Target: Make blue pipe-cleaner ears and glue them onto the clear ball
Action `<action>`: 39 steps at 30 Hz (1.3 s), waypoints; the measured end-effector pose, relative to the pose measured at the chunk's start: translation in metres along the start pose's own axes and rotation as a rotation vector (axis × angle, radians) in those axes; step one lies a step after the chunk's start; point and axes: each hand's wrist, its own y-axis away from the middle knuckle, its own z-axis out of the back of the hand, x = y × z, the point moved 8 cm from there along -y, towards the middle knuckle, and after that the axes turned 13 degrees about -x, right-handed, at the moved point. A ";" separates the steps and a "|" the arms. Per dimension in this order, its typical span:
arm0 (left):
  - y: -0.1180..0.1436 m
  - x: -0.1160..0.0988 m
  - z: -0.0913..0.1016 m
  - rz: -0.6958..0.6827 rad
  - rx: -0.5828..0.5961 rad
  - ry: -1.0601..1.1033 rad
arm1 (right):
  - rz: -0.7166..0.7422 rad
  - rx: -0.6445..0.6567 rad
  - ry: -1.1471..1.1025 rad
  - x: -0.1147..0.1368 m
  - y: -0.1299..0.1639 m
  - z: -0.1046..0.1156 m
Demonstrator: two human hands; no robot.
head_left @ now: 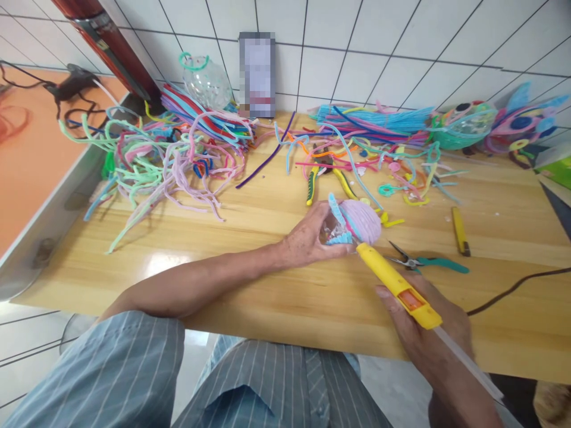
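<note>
A wooden table strewn with pipe cleaners was seen, where a lilac pipe-cleaner ornament was gripped and steadied above the tabletop by the left hand, apparently so that the nozzle of a yellow glue gun, clasped in the right hand, could be pressed against it
</note>
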 end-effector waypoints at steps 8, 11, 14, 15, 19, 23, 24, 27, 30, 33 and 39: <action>0.003 0.000 -0.005 -0.084 0.020 -0.055 | 0.012 0.013 0.011 -0.002 0.001 -0.005; 0.003 0.001 -0.005 -0.043 0.010 -0.034 | 0.029 0.001 0.023 0.002 -0.001 -0.003; 0.002 0.002 -0.004 0.005 -0.008 0.009 | 0.027 -0.044 0.056 0.004 -0.001 0.007; 0.002 0.002 -0.004 0.012 -0.008 0.017 | 0.030 -0.044 0.062 0.004 0.000 0.008; 0.001 0.003 -0.004 0.047 0.004 0.004 | 0.004 -0.003 0.053 -0.001 0.006 0.008; 0.001 0.000 -0.002 0.031 0.000 -0.018 | -0.018 0.022 0.040 -0.009 0.012 0.003; 0.000 -0.001 -0.001 0.019 -0.001 -0.021 | -0.024 0.023 0.036 -0.011 0.013 0.003; 0.000 -0.004 -0.001 -0.027 0.003 -0.029 | -0.045 0.000 0.019 -0.013 0.013 0.002; 0.001 -0.005 0.000 -0.075 -0.002 -0.033 | -0.066 -0.014 0.010 -0.013 0.012 0.002; 0.001 -0.006 0.000 -0.107 -0.009 -0.039 | -0.069 -0.021 0.002 -0.013 0.011 0.001; 0.001 -0.004 0.000 -0.063 0.017 -0.044 | -0.016 -0.008 0.018 -0.010 0.009 0.001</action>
